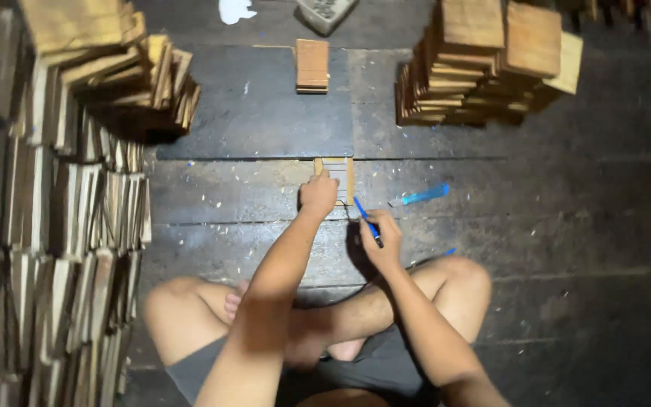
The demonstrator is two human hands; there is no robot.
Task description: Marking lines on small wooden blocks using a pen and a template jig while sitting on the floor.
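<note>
Person: sits cross-legged on a dark wooden floor [566, 249], looking down at both hands.
Left hand [318, 196]: fingers bent, pressing down on the near end of a small wooden frame [334, 178]. It looks like the hand is there so the frame does not slide.
Right hand [383, 240]: closed around a blue tool [367, 222], held like a pen. The tip points at the near right corner of the frame, so the hand seems to be marking or cutting there. I cannot tell which.
Small wooden frame: one, lying flat on the floor just in front of the knees, near the middle of the floor. It has two pale side strips and grey bars across.
Second blue tool [420, 197]: one, lying loose on the floor just to the right of the frame, near the right hand for easy reach.
Small wooden stack [313, 65]: one little pile, straight ahead toward the far edge of the floor, well apart from the hands.
Big pile on the right [484, 64]: one tall heap of flat wooden pieces at the far right; too many to count.
Piles on the left [62, 188]: many rows of thin wooden pieces along the left edge, standing and leaning; too many to count.
Floor bits: small pale chips lie all over the boards.
</note>
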